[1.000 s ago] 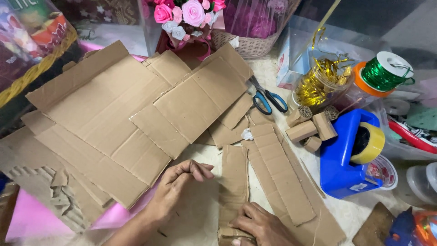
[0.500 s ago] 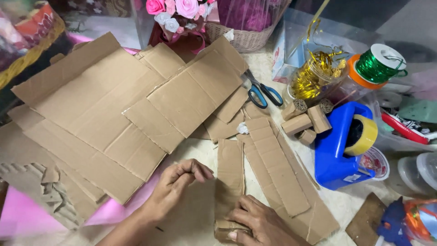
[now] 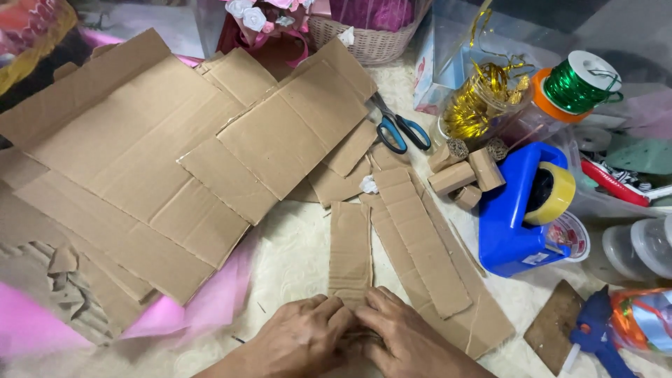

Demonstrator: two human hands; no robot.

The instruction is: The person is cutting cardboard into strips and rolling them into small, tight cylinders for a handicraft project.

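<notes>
Left hand: the left hand (image 3: 297, 343) lies low in the frame, fingers curled down onto the near end of the cardboard strip (image 3: 349, 250); its grip is closed on that end, pressing it to the table (image 3: 294, 245)
Right hand: the right hand (image 3: 406, 339) sits just beside the left, fingertips touching the same near end; its grip is closed on the strip as well; the two hands meet over it
Cardboard strip: narrow, brown, lying flat and running away from the person; its far end is free, its near end is hidden under the fingers
Beside the strip: a wider strip (image 3: 422, 241) lies just to the right, slanted, on top of a still larger brown piece
Flattened box: large cardboard sheets (image 3: 140, 161) cover the left half of the table, overlapping one another; pink tissue (image 3: 203, 308) shows under their near edge
Scissors: blue-handled scissors (image 3: 399, 129) lie beyond the strips, partly on cardboard
Rolled pieces: small cardboard rolls (image 3: 465, 171) sit clustered against the tape dispenser
Tape dispenser: blue tape dispenser (image 3: 521, 213) with a yellowish roll stands right of the strips
Ribbon: a green ribbon spool (image 3: 577, 84) and gold curled ribbon (image 3: 479, 101) are far right
Glue gun: a blue glue gun (image 3: 595, 332) lies at the lower right, well apart from the hands
</notes>
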